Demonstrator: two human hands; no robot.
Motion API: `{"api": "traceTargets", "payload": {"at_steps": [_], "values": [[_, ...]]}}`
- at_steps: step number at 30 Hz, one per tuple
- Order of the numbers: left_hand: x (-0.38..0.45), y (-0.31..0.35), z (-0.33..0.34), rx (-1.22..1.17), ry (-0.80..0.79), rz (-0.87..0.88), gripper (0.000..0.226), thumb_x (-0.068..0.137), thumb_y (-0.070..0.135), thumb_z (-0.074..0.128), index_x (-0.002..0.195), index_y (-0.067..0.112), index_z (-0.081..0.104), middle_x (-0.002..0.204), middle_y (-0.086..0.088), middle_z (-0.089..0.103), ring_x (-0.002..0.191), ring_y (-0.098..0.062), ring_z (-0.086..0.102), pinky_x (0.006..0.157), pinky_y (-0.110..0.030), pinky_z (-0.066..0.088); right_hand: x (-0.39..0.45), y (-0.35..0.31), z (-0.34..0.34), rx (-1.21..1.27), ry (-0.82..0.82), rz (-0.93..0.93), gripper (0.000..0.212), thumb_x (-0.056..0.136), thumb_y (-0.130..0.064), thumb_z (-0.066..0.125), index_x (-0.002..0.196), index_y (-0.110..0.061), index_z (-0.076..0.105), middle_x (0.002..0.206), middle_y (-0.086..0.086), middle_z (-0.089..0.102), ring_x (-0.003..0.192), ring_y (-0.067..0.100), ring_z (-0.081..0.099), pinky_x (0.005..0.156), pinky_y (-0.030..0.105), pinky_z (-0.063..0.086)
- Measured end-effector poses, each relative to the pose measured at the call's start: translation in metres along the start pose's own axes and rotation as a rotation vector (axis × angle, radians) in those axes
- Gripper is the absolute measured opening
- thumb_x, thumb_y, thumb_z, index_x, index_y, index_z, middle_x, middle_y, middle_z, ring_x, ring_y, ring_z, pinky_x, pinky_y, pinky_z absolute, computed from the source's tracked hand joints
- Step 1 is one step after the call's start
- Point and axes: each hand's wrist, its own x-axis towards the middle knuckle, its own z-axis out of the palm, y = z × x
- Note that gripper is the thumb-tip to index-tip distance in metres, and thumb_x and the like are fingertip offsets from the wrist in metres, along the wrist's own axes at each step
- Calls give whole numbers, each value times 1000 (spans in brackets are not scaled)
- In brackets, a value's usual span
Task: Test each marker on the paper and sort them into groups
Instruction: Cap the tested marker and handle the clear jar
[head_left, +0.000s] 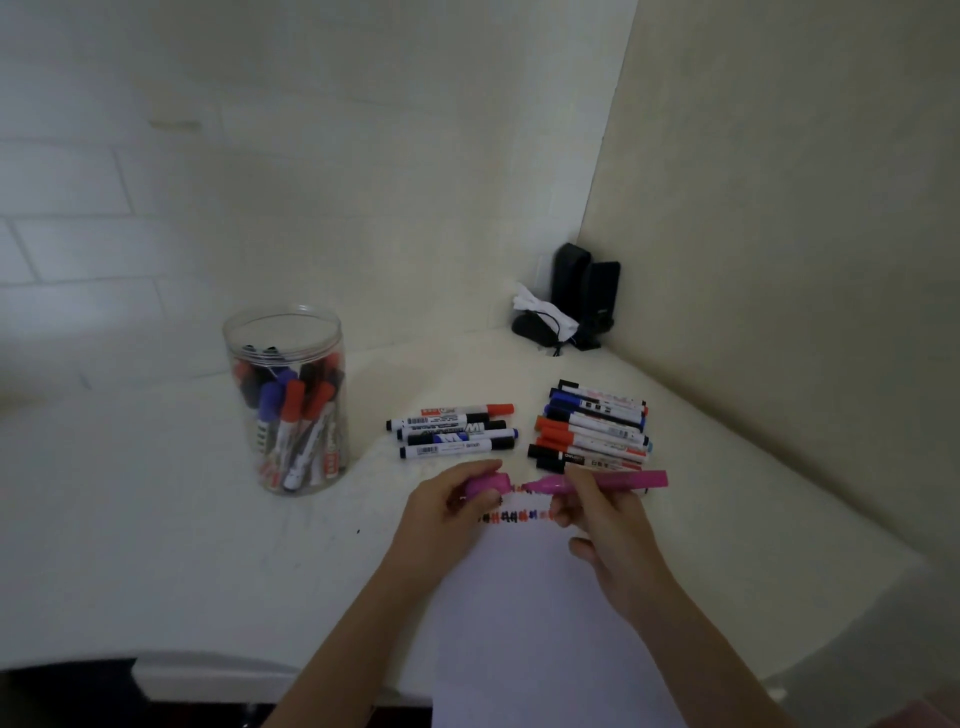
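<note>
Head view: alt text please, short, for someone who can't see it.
Over white paper with test marks, the left hand holds a pink cap and the right hand grips the uncapped pink marker. Behind lie two marker groups and a clear jar of markers.

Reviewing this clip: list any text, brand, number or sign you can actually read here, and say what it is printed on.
"M": large letter on the labels of two markers in the left group of markers.
Barcodes and small print on that group: too blurred to read.
Labels on the right pile of markers: print too small to read.
Labels on markers in the clear jar: unreadable.
Pink marker, pink cap: no text visible.
Paper: only test scribbles.
</note>
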Motion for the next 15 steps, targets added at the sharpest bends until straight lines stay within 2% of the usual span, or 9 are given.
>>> {"api": "traceTargets", "payload": {"at_steps": [2,5,10,15], "values": [[0,1,0,-24,-7,23,27,87,13,67,105,33,65,101,21,65,93,10,59,82,-5,43,-1,-1,3,7,6,-3,22,96,-28,56,87,-11,67,70,4,64,64,12,53,52,23,32],[0,0,0,-82,-3,2,25,84,10,71,94,32,67,92,15,69,84,0,62,77,-14,49,-1,-3,5,-4,16,2,25,95,-30,57,92,-8,69,72,3,67,63,11,54,53,23,34],[1,0,-1,-162,-15,6,20,83,10,71,97,26,70,90,7,71,83,-8,65,76,-18,52,1,-3,10,-45,-37,-23,26,92,-33,62,93,-8,70,75,7,70,61,9,53,47,20,32],[0,-1,-2,-218,-23,9,15,86,15,69,100,19,71,87,4,72,80,-8,66,74,-19,52,5,2,16,-46,-44,-43,24,88,-31,68,84,-7,68,65,3,58,58,8,47,47,20,31]]}}
